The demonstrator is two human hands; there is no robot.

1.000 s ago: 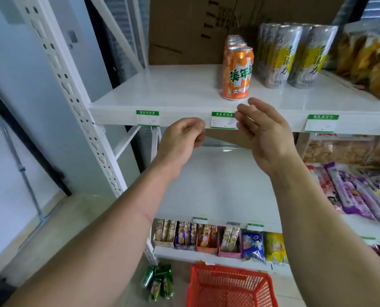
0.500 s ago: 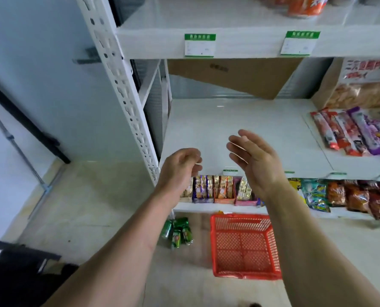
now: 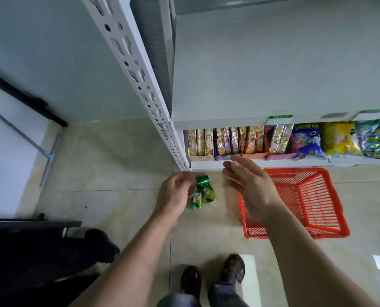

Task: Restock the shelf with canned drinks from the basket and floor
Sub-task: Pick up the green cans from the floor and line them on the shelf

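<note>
Red basket (image 3: 317,196) sitting empty on the floor (image 3: 118,173), green cans (image 3: 203,192) lying beside it, left hand (image 3: 175,196) loosely curled holding nothing, right hand (image 3: 248,185) spread open, both hanging above.

One head-worn wide-angle view looks steeply down from standing height. The floor (image 3: 122,165) fills the lower frame, shoes (image 3: 213,278) at 6 o'clock, the shelf (image 3: 273,74) close at 1 o'clock. Edges bend, probably from lens distortion.
</note>
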